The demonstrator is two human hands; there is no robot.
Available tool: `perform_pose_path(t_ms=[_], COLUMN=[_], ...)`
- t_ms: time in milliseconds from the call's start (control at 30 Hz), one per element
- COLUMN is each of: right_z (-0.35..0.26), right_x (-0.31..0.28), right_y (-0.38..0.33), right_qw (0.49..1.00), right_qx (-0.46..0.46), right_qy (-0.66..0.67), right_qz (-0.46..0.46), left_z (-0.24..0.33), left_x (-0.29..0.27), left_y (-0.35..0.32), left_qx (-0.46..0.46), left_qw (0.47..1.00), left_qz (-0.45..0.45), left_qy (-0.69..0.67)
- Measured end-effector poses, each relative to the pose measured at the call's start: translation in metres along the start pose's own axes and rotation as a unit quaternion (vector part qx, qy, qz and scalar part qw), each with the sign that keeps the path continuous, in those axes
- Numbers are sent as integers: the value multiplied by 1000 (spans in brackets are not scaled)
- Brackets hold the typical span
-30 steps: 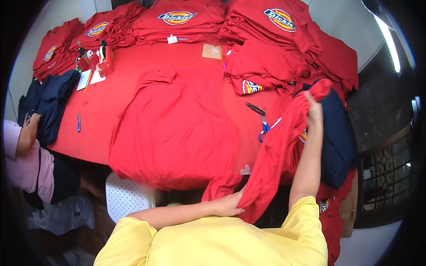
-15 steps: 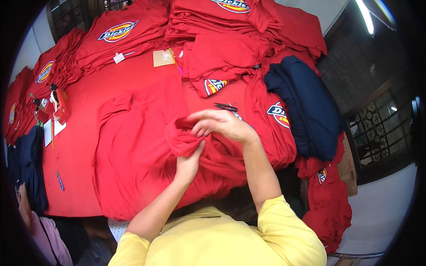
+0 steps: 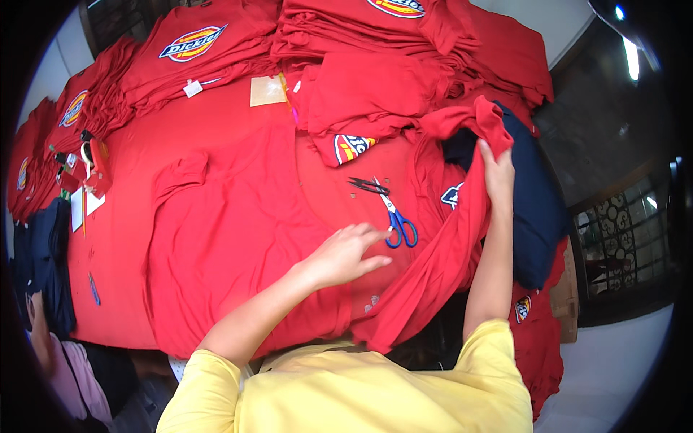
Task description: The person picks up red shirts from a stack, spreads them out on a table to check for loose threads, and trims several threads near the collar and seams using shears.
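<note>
The right hand (image 3: 497, 172) is up at the far right, fingers pinched shut on the top edge of a red garment (image 3: 440, 260), which hangs in a long drape from there back toward the person's yellow shirt (image 3: 375, 393). The left hand (image 3: 345, 254) is spread flat, fingers apart, gripping nothing, resting on a red shirt laid out flat (image 3: 238, 238) across the middle of the table, just left of the blue-handled scissors (image 3: 393, 216) (blades pointing far-left, lying loose on the cloth).

Looks like the step in hand is lifting one piece clear of the pile while the other hand pins or smooths the spread shirt. Judging by that, the next move calls for getting the hanging piece under control with both hands, since one pinch leaves it twisted, and keeping it off the scissors.

A dark navy garment (image 3: 538, 209) sits right behind the raised hand, with folded red stacks (image 3: 216, 50) along the far side.
</note>
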State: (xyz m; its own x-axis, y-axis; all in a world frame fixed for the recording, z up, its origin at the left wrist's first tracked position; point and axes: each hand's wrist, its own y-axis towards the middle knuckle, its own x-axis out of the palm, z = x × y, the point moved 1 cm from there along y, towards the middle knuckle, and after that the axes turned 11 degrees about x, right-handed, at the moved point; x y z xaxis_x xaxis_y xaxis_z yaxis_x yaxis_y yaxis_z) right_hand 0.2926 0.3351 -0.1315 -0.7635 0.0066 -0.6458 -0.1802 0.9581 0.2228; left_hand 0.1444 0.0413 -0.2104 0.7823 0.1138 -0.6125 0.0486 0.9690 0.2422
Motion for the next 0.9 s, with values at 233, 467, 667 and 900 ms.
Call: perform_pose_path(t_ms=[233, 467, 667, 900], right_z=[28, 60, -9, -167], right_x=[152, 187, 231, 378], right_y=[-79, -139, -140, -90], right_qw=[915, 931, 900, 918], right_qx=[-321, -327, -418, -365], right_qy=[-219, -99, 22, 59], right_qz=[-112, -132, -124, -139], left_z=[-51, -91, -95, -90], left_x=[-10, -44, -42, -52], left_y=[-118, -278, -282, -282], left_qx=[-167, -420, -430, -423], left_qw=[908, 745, 740, 759], left_qz=[243, 289, 315, 325], left_qy=[297, 429, 410, 374])
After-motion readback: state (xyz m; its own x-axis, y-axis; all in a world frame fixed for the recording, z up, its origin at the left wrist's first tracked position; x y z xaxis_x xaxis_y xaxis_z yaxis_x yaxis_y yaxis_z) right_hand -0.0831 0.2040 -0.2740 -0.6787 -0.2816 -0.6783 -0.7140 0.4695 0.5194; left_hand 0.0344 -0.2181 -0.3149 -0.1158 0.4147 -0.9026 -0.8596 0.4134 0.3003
